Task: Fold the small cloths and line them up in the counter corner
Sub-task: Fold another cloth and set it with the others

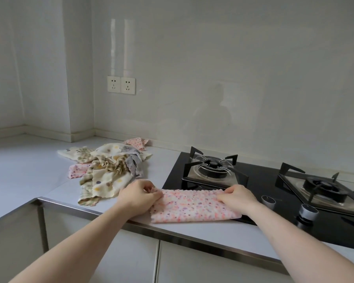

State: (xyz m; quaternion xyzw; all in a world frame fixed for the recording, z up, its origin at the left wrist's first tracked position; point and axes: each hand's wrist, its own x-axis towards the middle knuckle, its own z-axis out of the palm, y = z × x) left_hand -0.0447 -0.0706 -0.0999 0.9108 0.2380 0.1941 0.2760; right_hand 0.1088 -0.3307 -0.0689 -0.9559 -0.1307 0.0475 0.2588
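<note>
A pink dotted cloth [192, 207] lies folded in half near the counter's front edge, its right part over the hob's edge. My left hand [138, 194] pinches its far left corner. My right hand [236, 196] pinches its far right corner. Behind and to the left lies a loose pile of cloths [108, 170]: cream ones with coloured dots, checked green ones, a grey one and a pink one. Another pink dotted cloth [136, 142] lies crumpled by the back wall. The counter corner [86, 137] sits behind the pile.
A black gas hob [253, 180] with two burners takes up the right side, its two knobs [307, 211] close to my right forearm. Two wall sockets [121, 85] sit above the corner. A steel strip edges the counter [29, 166] front.
</note>
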